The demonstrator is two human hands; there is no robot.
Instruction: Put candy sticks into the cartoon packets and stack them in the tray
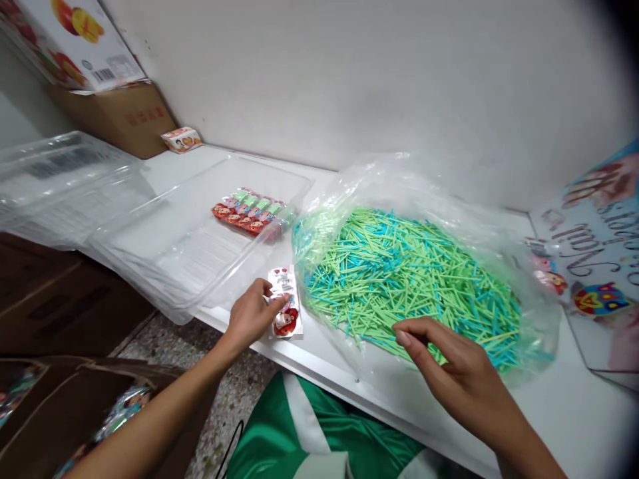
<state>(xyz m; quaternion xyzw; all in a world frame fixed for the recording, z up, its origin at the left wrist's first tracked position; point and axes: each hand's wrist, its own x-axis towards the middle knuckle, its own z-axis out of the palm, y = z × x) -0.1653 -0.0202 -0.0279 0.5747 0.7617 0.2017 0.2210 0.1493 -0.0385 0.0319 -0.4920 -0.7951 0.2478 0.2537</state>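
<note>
At the table's front edge, my left hand (252, 316) grips a small printed packet (286, 322) by its left side, with the thumb across its face. The packet is white and pink with a red-haired cartoon figure. My right hand (452, 366) is over the near edge of an open clear plastic bag (344, 179), its thumb and index finger pinched together. What those fingertips hold, if anything, is too small to make out. Thin green and blue sticks (389, 266) fill the bag. Left of it, a clear plastic tray (164, 233) holds a row of filled packets (252, 213).
More clear trays (64, 179) are stacked at the far left. Cardboard boxes (114, 113) and a small box (182, 140) stand behind. A printed board (589, 266) leans at the right. Below left, an open carton (80, 392) contains shiny packets.
</note>
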